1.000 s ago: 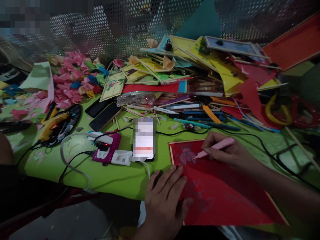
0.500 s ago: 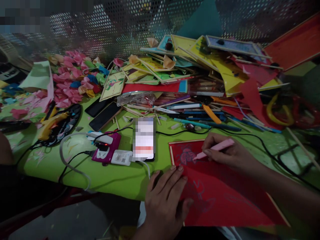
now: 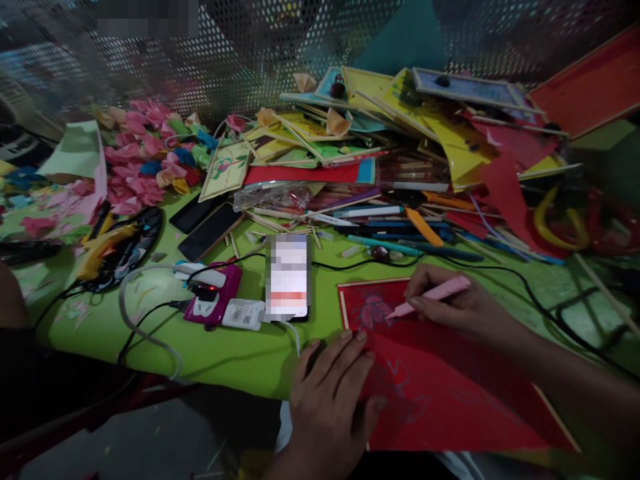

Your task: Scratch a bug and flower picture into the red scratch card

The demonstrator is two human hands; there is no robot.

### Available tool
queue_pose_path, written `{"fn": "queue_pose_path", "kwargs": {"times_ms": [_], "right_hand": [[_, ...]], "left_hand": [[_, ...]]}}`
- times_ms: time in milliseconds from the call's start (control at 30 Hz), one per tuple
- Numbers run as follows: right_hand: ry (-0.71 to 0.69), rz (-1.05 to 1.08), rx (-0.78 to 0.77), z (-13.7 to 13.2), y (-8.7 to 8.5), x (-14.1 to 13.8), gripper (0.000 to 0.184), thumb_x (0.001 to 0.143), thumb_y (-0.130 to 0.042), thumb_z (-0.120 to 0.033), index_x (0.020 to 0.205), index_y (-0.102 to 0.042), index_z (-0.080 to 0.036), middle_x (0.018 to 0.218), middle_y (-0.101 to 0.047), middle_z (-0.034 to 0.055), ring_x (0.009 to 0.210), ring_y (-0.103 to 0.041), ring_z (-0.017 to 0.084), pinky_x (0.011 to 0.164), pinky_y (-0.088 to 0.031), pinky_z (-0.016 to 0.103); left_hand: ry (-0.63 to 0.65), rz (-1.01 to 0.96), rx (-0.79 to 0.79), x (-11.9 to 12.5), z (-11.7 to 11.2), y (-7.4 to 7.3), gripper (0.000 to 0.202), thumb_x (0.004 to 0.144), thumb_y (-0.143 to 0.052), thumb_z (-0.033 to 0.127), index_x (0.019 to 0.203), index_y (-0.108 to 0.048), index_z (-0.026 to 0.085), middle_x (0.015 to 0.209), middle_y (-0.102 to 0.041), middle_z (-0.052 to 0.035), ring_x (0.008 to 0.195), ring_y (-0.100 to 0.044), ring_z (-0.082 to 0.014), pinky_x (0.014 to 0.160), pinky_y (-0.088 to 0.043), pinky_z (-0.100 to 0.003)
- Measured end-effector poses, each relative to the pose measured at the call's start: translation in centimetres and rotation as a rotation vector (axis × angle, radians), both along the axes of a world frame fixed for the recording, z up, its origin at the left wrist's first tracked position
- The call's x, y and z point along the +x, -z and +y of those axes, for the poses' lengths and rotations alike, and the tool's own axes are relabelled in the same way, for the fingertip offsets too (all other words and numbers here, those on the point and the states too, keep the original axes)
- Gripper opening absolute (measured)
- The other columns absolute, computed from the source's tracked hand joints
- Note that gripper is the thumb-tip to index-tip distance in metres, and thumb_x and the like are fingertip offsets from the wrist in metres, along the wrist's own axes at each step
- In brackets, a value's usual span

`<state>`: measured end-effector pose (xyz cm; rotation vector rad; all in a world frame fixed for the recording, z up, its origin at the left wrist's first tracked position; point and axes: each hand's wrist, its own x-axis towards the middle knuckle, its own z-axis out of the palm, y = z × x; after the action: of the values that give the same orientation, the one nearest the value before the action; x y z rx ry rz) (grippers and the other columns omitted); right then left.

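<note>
A red sheet [image 3: 450, 393] edged with thin wooden strips lies at the table's front, bearing faint drawn outlines. My right hand [image 3: 440, 300] grips a pink marker [image 3: 447, 289], its tip touching the sheet beside a pink-coloured flower-like drawing [image 3: 374, 311] near the upper left corner. Flat across the sheet's left edge rests my left hand [image 3: 333, 393], fingers stretched out and holding nothing. Left of the sheet, a phone [image 3: 288, 277] with a lit, blurred-out screen lies on the green table [image 3: 240, 363].
A magenta power strip [image 3: 225, 287] with chargers and cables sits left of the phone. Behind are two dark phones [image 3: 210, 232], scattered pens [image 3: 370, 212], and a pile of framed coloured pictures [image 3: 425, 127]. Pink paper flowers [image 3: 137, 160] heap at the left; yellow-handled scissors [image 3: 555, 220] lie right.
Almost nothing differs. The pink marker and my right hand have shifted very slightly at the same drawing; my left hand stays in place.
</note>
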<state>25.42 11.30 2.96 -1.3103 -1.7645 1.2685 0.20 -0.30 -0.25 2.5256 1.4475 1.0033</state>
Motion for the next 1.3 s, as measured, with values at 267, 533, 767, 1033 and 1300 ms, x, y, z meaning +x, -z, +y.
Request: {"fn": "queue_pose_path", "kwargs": {"times_ms": [267, 533, 767, 1033, 1300], "right_hand": [[0.002, -0.018, -0.011, -0.13, -0.25, 0.1, 0.028, 0.088, -0.071, -0.045, 0.074, -0.07, -0.021, 0.065, -0.062, 0.0002, 0.058, -0.053, 0.017, 0.055, -0.038, 0.03], [-0.006, 0.003, -0.015, -0.07, -0.29, -0.01, 0.027, 0.086, -0.072, -0.043, 0.071, -0.073, -0.021, 0.066, -0.062, 0.0002, 0.057, -0.051, 0.015, 0.054, -0.038, 0.029], [0.007, -0.023, 0.006, 0.02, -0.05, 0.21, 0.027, 0.087, -0.073, -0.045, 0.073, -0.072, -0.022, 0.064, -0.062, -0.001, 0.057, -0.053, 0.015, 0.055, -0.039, 0.029], [0.002, -0.002, 0.011, -0.01, -0.12, 0.09, 0.025, 0.086, -0.074, -0.044, 0.072, -0.071, -0.023, 0.062, -0.061, -0.0017, 0.055, -0.052, 0.014, 0.053, -0.038, 0.028], [-0.007, 0.004, -0.017, 0.01, -0.15, -0.14, 0.029, 0.085, -0.075, -0.048, 0.072, -0.07, -0.022, 0.062, -0.062, -0.001, 0.055, -0.052, 0.015, 0.053, -0.039, 0.028]], "left_hand": [[0.005, -0.006, -0.003, 0.11, 0.05, -0.07, 0.035, 0.108, -0.047, 0.038, 0.126, -0.071, 0.021, 0.134, -0.076, -0.0063, 0.131, -0.067, -0.0182, 0.118, -0.036, -0.035], [0.019, 0.01, -0.006, -0.14, 0.24, -0.44, 0.034, 0.109, -0.047, 0.038, 0.125, -0.071, 0.02, 0.135, -0.075, -0.005, 0.132, -0.066, -0.0172, 0.12, -0.033, -0.034], [0.02, 0.017, -0.006, -0.16, 0.17, -0.4, 0.034, 0.11, -0.046, 0.038, 0.124, -0.071, 0.02, 0.136, -0.074, -0.005, 0.132, -0.066, -0.0175, 0.119, -0.033, -0.034], [0.023, 0.012, -0.003, -0.05, 0.31, -0.48, 0.034, 0.109, -0.047, 0.038, 0.124, -0.071, 0.02, 0.136, -0.074, -0.0041, 0.132, -0.066, -0.0175, 0.119, -0.033, -0.033], [0.013, 0.008, -0.01, -0.13, 0.19, -0.39, 0.034, 0.109, -0.047, 0.039, 0.124, -0.071, 0.02, 0.136, -0.075, -0.0039, 0.132, -0.066, -0.0176, 0.121, -0.031, -0.033]]}}
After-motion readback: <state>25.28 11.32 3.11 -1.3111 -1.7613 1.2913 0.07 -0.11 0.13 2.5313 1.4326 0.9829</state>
